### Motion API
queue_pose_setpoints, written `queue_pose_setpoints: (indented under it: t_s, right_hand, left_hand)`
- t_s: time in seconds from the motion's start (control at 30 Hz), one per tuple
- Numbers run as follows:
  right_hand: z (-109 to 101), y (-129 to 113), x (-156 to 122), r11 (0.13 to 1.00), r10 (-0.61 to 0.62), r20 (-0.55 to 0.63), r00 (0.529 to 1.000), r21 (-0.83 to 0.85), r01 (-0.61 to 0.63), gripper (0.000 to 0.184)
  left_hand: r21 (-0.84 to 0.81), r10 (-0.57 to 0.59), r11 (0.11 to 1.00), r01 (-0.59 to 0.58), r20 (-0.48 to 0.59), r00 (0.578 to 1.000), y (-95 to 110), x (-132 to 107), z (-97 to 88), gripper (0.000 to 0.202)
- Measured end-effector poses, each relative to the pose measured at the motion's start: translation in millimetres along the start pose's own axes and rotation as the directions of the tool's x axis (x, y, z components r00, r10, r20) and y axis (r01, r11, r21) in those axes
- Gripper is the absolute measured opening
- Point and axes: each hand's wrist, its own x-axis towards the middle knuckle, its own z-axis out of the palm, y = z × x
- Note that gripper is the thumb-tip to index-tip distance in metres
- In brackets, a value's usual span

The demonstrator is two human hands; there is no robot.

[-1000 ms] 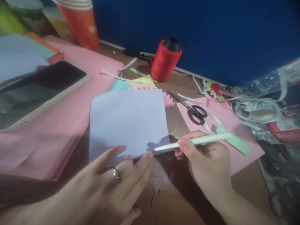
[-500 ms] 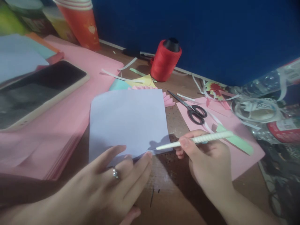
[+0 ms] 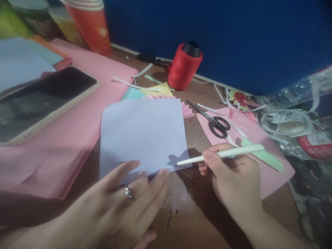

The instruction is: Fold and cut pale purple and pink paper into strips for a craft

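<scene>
A pale bluish-white square sheet of paper (image 3: 141,133) lies on the wooden table in front of me. My left hand (image 3: 135,197), with a ring on one finger, lies on its near edge with fingers stretched out. In my right hand (image 3: 230,173) is a slim white pen-like tool (image 3: 236,152) with a ribbed grip and tapered tip. That tip sits just over the paper's near right edge, casting a shadow; whether it touches cannot be told. Behind the paper, part of a pink pleated paper (image 3: 187,110) shows. Black-handled scissors (image 3: 214,122) lie to the right.
A phone (image 3: 49,100) rests on a stack of pink paper (image 3: 85,145) at left. Further back are a red thread spool (image 3: 184,69), a red paper cup (image 3: 89,27) and paper strips (image 3: 137,84). Plastic bottles (image 3: 311,141), a tape roll (image 3: 285,121) and pink paper (image 3: 275,173) occupy the right.
My right hand has moved slightly to the right with the white tool, its tip sliding away from my left fingertips. My left hand and the paper stay almost where they were.
</scene>
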Motion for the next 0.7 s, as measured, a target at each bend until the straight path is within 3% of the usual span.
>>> queue_pose_setpoints:
  t_s: [0.17, 0.4, 0.7]
  right_hand:
    - [2.2, -1.9, -3.5, 0.998, -0.014, 0.040, 0.999, -0.060, 0.016, 0.012]
    - [1.6, -3.4, -3.1, 0.999, 0.001, 0.048, 0.999, -0.046, 0.001, 0.012]
    - [0.4, -0.1, -2.8, 1.000, 0.001, 0.018, 1.000, 0.000, -0.001, 0.014]
  left_hand:
    - [0.028, -0.028, 0.999, 0.030, -0.074, 0.997, -1.0, 5.1, -5.6, 0.041]
    - [-0.022, 0.002, 1.000, -0.002, 0.027, 1.000, -4.2, 11.0, -2.5, 0.049]
    - [-0.036, -0.001, 0.999, 0.002, 0.018, 1.000, -2.7, 7.3, 0.8, 0.050]
